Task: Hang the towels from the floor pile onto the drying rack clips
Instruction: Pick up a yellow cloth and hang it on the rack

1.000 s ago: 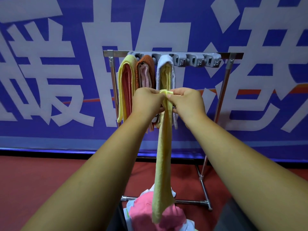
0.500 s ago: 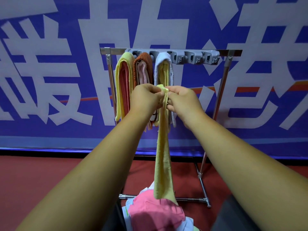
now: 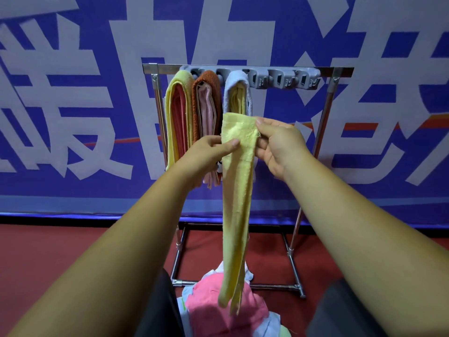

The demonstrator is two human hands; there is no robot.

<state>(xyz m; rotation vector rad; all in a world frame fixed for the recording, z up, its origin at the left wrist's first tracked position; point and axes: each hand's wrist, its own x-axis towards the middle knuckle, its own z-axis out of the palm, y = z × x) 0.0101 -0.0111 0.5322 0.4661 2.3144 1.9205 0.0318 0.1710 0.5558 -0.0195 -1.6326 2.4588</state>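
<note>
Logged blue banner (image 3: 73, 186) with large white characters across the back, red floor (image 3: 73, 251) below. Found drying rack (image 3: 326, 113) standing in front of it, grey clip bar (image 3: 286, 80) along the top rail. Counted three towels clipped at the bar's left end, left to right: hung yellow towel (image 3: 173, 117) folded around a red one, orange towel (image 3: 201, 93) folded around a pink one, pale blue towel (image 3: 230, 88) folded around a yellow one. Saw bare clips further right. Noted left hand (image 3: 206, 152) raised in front of the hung towels, forearm angled up and inward, thumb on the near face, pinching the left edge of the held yellow towel (image 3: 237, 203) a little below its top end. Found that towel bunched into a narrow strip, top end upright between the hands, below the clip bar and apart from it, remainder hanging straight down with the tip over the floor pile (image 3: 211, 310); could not tell touching or just clear. Noted right hand (image 3: 279, 144) at about the same height, palm turned toward the camera, wrist bent, thumb and curled fingers pinching the towel's right edge near the top corner. Saw pile, pink towel uppermost with pale blue and white under it, sitting at the rack's base between dark-clothed knees (image 3: 340, 310).
</note>
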